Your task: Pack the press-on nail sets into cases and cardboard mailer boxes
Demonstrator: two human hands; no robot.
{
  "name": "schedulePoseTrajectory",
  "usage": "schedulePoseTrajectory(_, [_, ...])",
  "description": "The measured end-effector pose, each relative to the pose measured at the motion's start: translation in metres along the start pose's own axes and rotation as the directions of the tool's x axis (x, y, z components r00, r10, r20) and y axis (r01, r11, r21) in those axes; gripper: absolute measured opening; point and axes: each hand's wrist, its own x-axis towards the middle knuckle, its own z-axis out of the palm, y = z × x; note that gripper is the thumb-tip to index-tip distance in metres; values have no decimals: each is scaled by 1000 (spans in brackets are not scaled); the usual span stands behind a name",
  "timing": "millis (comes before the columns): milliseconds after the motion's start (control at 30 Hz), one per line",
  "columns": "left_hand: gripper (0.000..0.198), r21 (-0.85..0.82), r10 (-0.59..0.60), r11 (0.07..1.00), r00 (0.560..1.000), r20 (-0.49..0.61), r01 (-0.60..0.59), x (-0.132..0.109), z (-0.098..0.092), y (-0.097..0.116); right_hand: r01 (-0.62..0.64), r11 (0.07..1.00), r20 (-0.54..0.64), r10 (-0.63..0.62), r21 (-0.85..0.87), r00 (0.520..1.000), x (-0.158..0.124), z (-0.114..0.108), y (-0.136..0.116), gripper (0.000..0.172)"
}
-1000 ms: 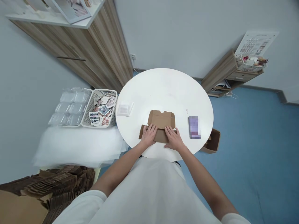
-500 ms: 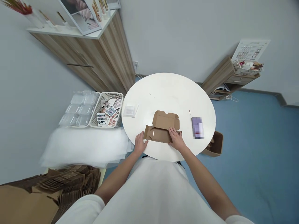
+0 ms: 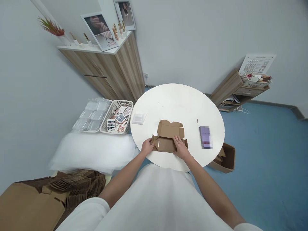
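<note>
A flat brown cardboard box blank (image 3: pixel 169 137) lies partly folded on the round white table (image 3: pixel 178 102), near its front edge. My left hand (image 3: pixel 147 147) grips the blank's left end flap, which is lifted up off the table. My right hand (image 3: pixel 181 148) lies on the blank's right front part with its fingers stretched out flat, pressing it down. The far panel of the blank, with a notch in its edge, stands slightly raised.
A purple packet (image 3: pixel 205 137) lies on the table's right, a small clear plastic case (image 3: pixel 139 118) on its left. A white basket of printed cards (image 3: pixel 117 116) and clear trays (image 3: pixel 92 111) sit left. Flat cardboard blanks (image 3: pixel 72 186) are stacked lower left. An open box (image 3: pixel 226 158) stands on the floor.
My left hand slid off the blank to its left end and has lifted the end flap. My right hand stayed pressing the blank. The view tilted upward.
</note>
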Motion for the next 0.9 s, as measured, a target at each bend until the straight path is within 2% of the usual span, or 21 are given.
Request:
schedulePoseTrajectory(167, [22, -56, 28, 998, 1000, 9, -28, -8, 3, 16, 31, 999, -21, -31, 6, 999, 4, 6, -5, 93])
schedulePoseTrajectory(333, [48, -63, 18, 998, 1000, -18, -19, -14, 7, 22, 27, 1000, -31, -27, -14, 999, 5, 9, -10, 99])
schedulePoseTrajectory(600, [20, 43, 33, 999, 999, 29, -34, -13, 10, 10, 87, 992, 30, -84, -87, 996, 2, 10, -8, 112])
schedulePoseTrajectory(900, [21, 224, 36, 974, 999, 39, -44, -6, 12, 10, 114, 987, 65, -107, -117, 992, -3, 7, -11, 111])
